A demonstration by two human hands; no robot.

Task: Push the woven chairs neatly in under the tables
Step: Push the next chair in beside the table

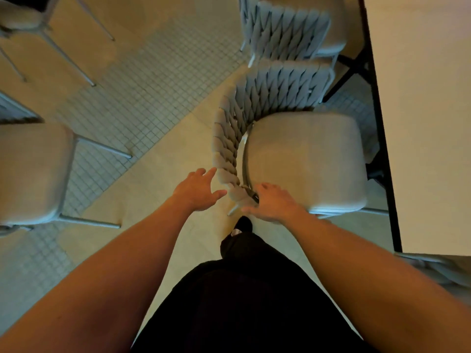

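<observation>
My left hand [197, 191] is spread open, fingers straight, just outside the near end of the nearest woven chair's [303, 159] backrest; contact cannot be confirmed. My right hand [274, 202] is likewise open, fingers relaxed, lying at the chair's near seat edge and gripping nothing. The chair stands beside the white table [423, 110], its seat largely clear of the tabletop. A second woven chair [288, 34] stands beyond it along the same table. Another chair [33, 171] stands at left on the tiled floor [153, 85].
</observation>
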